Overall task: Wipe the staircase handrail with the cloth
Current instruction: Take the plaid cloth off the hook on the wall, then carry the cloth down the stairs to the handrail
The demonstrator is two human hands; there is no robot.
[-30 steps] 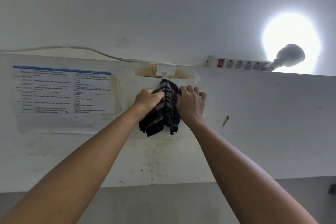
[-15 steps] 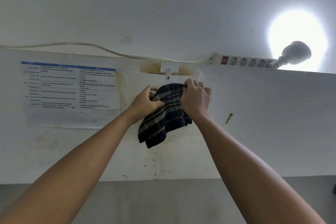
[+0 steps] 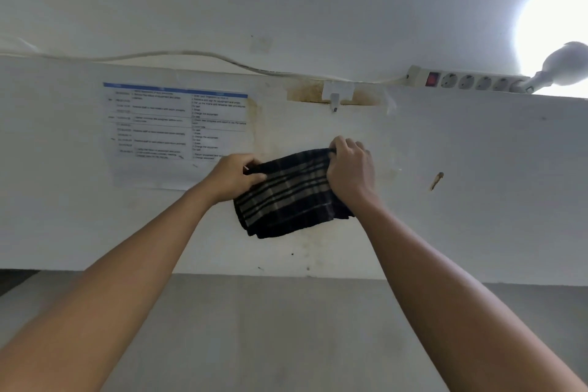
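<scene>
A dark checked cloth (image 3: 291, 197) with pale stripes hangs in front of a white wall, held up by both hands. My left hand (image 3: 234, 177) pinches its upper left edge. My right hand (image 3: 351, 170) grips its upper right corner. The cloth is spread between them and droops below. A small white wall hook (image 3: 334, 100) sits above the cloth, bare, and apart from it. No handrail is in view.
A printed paper notice (image 3: 178, 124) is stuck to the wall on the left. A white power strip (image 3: 467, 81) with a red switch and a lit lamp (image 3: 563, 64) sit at the upper right. A white cable (image 3: 191, 56) runs along the wall top.
The cloth was up at the wall hook; both hands have brought it down and away from the hook and pulled it wider apart.
</scene>
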